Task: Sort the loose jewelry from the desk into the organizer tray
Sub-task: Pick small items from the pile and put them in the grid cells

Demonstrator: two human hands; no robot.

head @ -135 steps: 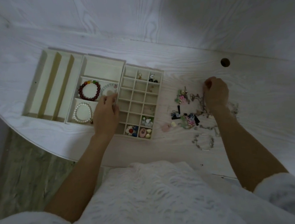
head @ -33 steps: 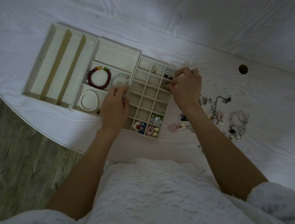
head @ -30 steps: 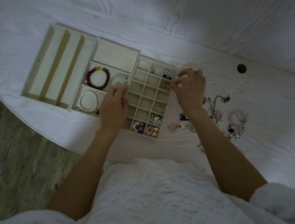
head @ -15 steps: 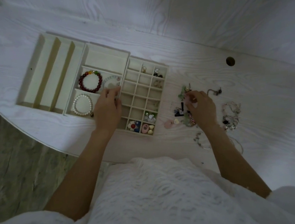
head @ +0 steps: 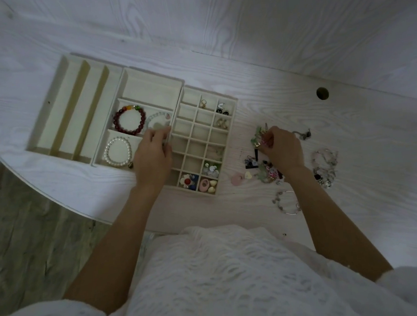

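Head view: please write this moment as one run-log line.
left hand: resting on organizer tray divider | right hand: pinching loose jewelry pile on desk | sorting unfinished

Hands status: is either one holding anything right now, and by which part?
Right hand pinches a small pink-green piece at the top of the loose jewelry pile, grip point hidden. Left hand rests on the organizer tray divider, holding nothing visible.

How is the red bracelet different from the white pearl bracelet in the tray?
The red bracelet has big dark red beads with a few orange and green ones; the pearl bracelet is all white with smaller beads. The red bracelet shares its compartment with a pale bracelet; the pearl bracelet has the nearer compartment to itself, by the left hand. Both are round bead loops lying flat in the tray.
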